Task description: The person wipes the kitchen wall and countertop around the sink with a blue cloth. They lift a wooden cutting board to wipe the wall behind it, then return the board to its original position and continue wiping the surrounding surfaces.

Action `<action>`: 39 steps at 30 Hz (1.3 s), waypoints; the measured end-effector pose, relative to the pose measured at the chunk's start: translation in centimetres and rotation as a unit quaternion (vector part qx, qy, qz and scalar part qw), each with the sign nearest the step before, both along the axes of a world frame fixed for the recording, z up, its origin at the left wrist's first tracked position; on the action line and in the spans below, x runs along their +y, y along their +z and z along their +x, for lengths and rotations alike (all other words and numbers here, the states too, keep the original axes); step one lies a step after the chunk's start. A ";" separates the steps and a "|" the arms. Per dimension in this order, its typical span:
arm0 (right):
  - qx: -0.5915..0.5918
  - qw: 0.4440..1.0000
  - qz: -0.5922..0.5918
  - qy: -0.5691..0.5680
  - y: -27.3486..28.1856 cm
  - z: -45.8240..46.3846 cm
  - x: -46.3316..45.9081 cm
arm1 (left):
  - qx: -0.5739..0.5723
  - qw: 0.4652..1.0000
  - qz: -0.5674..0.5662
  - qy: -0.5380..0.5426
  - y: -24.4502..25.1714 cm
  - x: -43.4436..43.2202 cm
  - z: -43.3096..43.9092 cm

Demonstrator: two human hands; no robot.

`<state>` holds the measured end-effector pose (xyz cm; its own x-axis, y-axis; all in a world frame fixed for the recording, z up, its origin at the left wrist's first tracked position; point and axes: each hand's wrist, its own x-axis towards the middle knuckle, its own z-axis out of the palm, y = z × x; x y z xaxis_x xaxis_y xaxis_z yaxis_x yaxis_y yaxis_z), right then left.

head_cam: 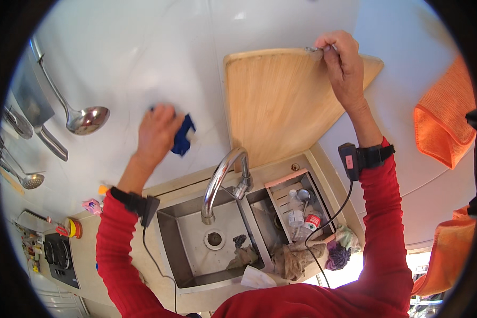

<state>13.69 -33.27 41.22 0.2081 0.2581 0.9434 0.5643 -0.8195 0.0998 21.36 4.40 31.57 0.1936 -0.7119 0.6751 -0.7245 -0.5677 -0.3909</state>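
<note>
My left hand (159, 129) presses a dark blue cloth (183, 137) against the white wall panel left of the cutting board; the hand is slightly blurred. A large wooden cutting board (282, 99) stands tilted against the wall behind the sink. At its top edge, my right hand (342, 59) has thumb and fingers closed around a small shiny piece (312, 49), perhaps a metal hook or ring; what exactly it is cannot be told.
A chrome faucet (222, 175) arches over the double sink (183, 274). Bottles (295, 210) and rags (294, 258) lie at its right. A ladle (88, 120) and a cleaver (33, 101) hang at left; orange towels (441, 119) hang at right.
</note>
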 end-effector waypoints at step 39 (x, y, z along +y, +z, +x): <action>0.033 0.997 0.067 0.004 -1.3 -2.0 -0.5 | -0.073 0.994 0.074 -0.035 -4.2 -9.8 3.8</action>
